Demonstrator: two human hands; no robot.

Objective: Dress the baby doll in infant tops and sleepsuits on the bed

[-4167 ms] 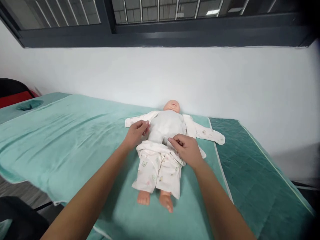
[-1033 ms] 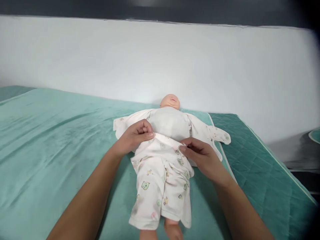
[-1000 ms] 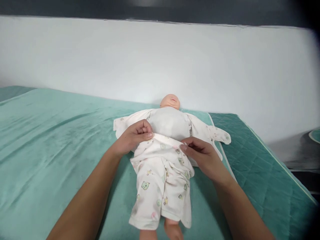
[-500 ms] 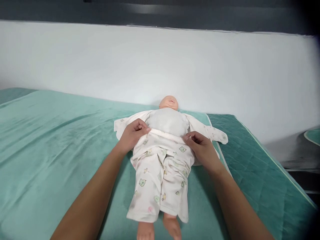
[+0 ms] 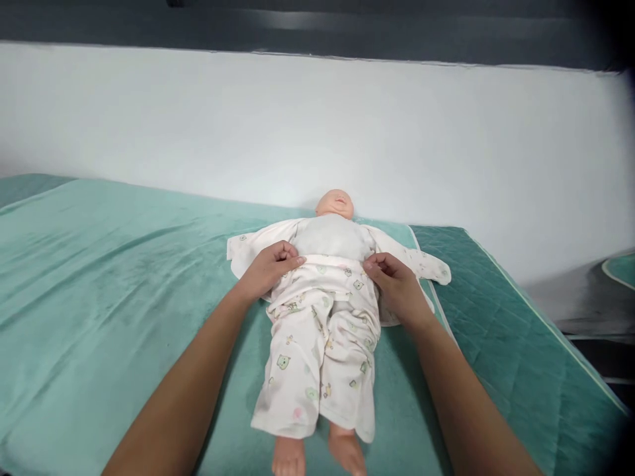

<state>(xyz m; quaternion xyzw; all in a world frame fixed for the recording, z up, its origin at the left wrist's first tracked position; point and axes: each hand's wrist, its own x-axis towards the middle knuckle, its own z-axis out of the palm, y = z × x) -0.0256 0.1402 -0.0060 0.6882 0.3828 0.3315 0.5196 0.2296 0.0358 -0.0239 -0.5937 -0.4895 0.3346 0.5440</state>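
Both hands pinched the waistband of the trousers on the doll: left hand and right hand needed level, even pulls towards the chest.

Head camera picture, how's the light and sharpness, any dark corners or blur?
Head view: soft, even light, no glare; the doll and both hands, left hand and right hand, are sharp. The right edge darkens into a blurred vignette. Faint shadows fall on the green towel under the forearms.
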